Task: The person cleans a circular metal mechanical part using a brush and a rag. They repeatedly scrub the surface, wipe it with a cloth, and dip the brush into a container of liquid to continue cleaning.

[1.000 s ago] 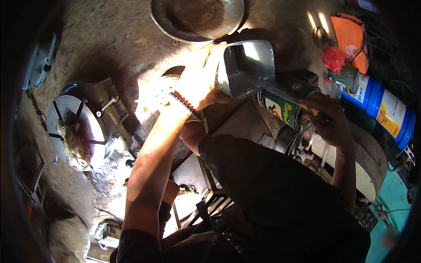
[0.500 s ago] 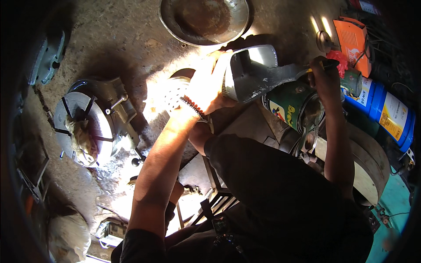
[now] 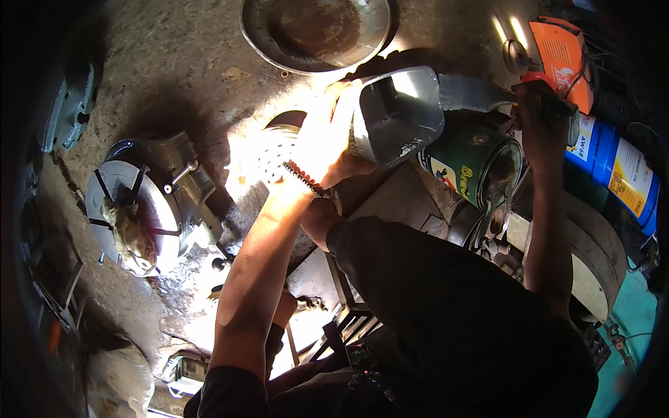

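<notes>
My left hand (image 3: 324,139), brightly lit and wearing a beaded bracelet, grips a hollow grey box-shaped part (image 3: 411,129) by its left side. The part's open side is turned up, and its inner walls look wet in places. In my right hand (image 3: 545,118) is a wide paintbrush (image 3: 474,93) with grey-coated bristles. The bristle tip lies at the part's right rim; whether it touches is hard to tell. My right fingers are in shadow, closed round the handle.
A round metal pan (image 3: 317,35) lies beyond the part. At left stands a slotted round machine table (image 3: 132,209) with a rag. Right of my knee are a green can (image 3: 463,164), a blue bucket (image 3: 627,174) and an orange machine (image 3: 561,59).
The paintbrush has moved right, from across the part's near right wall to its right rim, and my right hand has shifted right with it. My left hand keeps its hold.
</notes>
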`<state>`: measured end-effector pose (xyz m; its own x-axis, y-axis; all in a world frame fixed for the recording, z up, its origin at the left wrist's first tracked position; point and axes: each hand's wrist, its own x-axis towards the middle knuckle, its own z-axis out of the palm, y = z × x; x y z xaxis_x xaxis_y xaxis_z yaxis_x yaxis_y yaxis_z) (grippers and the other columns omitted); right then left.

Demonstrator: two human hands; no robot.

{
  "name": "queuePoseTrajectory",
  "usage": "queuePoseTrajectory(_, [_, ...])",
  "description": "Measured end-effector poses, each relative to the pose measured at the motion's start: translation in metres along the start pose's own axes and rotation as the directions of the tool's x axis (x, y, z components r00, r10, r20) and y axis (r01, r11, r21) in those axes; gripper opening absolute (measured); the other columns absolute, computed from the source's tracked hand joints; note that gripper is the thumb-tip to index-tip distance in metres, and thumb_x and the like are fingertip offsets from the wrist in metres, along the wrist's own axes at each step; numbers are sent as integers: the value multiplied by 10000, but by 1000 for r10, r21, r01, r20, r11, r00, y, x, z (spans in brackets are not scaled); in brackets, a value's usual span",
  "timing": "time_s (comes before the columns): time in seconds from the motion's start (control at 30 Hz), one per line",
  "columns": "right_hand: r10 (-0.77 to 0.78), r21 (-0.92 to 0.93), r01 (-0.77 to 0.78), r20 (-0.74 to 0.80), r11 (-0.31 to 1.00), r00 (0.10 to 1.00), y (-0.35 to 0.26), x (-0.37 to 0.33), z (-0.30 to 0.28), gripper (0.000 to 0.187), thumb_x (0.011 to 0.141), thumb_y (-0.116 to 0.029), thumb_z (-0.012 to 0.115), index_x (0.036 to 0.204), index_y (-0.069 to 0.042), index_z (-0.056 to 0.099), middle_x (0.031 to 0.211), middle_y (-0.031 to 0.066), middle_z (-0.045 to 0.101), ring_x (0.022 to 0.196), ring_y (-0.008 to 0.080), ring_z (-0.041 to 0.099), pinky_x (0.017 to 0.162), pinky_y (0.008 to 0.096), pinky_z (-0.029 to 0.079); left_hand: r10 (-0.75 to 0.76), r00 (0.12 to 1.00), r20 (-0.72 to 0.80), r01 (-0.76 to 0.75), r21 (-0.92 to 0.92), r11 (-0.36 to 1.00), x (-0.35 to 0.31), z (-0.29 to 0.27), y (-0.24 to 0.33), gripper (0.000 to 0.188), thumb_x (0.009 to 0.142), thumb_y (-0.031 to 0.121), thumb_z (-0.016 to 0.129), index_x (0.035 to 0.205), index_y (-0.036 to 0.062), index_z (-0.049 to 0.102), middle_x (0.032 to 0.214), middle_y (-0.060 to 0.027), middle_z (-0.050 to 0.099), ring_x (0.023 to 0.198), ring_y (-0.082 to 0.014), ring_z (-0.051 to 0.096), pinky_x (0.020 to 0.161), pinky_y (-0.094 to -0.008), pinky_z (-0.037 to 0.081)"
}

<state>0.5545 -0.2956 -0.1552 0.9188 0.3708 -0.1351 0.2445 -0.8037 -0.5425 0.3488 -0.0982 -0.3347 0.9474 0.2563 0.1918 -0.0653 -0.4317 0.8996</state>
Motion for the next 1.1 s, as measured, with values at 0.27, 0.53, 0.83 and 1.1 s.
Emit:
queuePoseTrajectory(0.27, [-309,-32,428,643,903,701,-15,-31,-7,346,789,-11,717,1130,-66,708,1017,121,666,947,242,660,811,335,517,-8,1000,-13,8,-12,1000,-5,8,-5,1233,453,227,962,1493,21,331,1447,-232,428,1366,-423,395,1153,-500,360])
queuePoseTrajectory(0.53, [-248,-149,470,693,870,677,-32,-52,-30,471,701,56,719,1144,-105,710,1041,123,643,959,289,630,840,382,499,-9,1000,-24,9,-3,1000,-5,10,-7,1218,469,251,958,1487,9,335,1438,-230,437,1363,-419,400,1155,-502,355])
queuePoseTrajectory(0.83, [-271,-81,450,699,889,662,-49,-47,-45,423,720,124,667,1117,-19,688,1003,134,655,926,262,655,807,344,511,-56,996,-75,55,-11,998,-11,17,-4,1182,490,265,948,1478,9,352,1427,-226,450,1353,-413,412,1150,-493,361])
queuePoseTrajectory(1.1, [-52,-95,91,356,991,933,-36,-44,-29,279,890,25,680,1166,-10,660,976,71,695,863,116,660,735,268,533,-69,997,-38,67,-45,997,-15,18,-1,1150,509,278,940,1469,10,368,1418,-223,461,1344,-408,423,1145,-486,367])
